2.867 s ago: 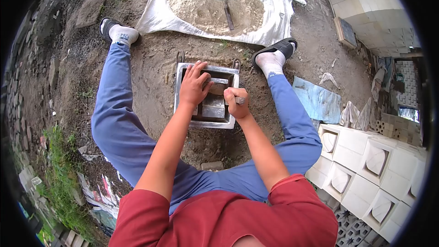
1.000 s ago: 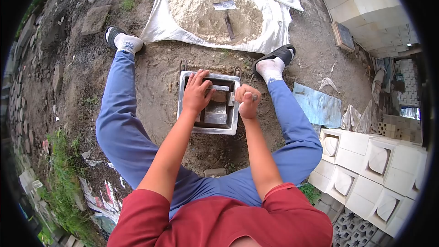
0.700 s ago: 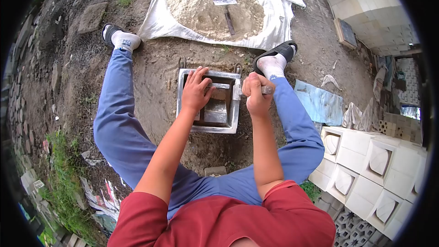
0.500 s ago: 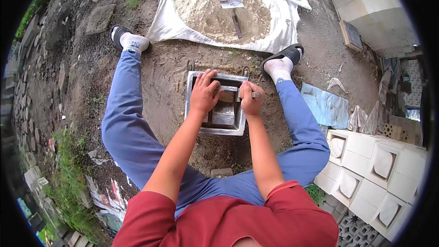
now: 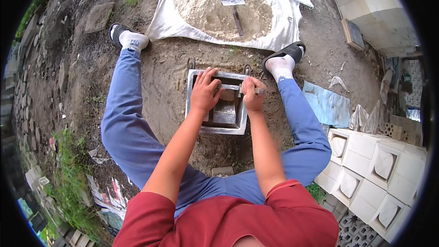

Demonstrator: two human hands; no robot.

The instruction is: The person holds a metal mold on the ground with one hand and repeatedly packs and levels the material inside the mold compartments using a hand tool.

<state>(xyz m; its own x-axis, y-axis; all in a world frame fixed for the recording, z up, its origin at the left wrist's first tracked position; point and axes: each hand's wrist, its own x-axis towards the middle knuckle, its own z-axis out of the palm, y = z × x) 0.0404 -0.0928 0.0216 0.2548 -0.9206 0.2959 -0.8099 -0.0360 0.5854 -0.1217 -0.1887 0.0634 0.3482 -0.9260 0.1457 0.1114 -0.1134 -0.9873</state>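
On the ground between my feet sits a square metal mould with a raised inner frame and a sloped metal face in its middle. My left hand lies over the mould's left side, fingers spread across the rim and inner frame. At the right rim, my right hand is closed around a small scraper-like tool. The tool's handle end sticks out to the right of the fist, and a bit of flat metal shows on the left. The fist covers the rest. Metal loops stand at the mould's far corners.
Ahead, a white sack sheet bears a heap of pale sandy powder. A trowel with a dark handle lies on the heap. White patterned blocks are stacked at the right, near a blue sheet. Bricks and grass line the left.
Both hands stay at the mould in nearly the same places. The right fist and its tool have shifted very slightly; the whole view has moved a little.
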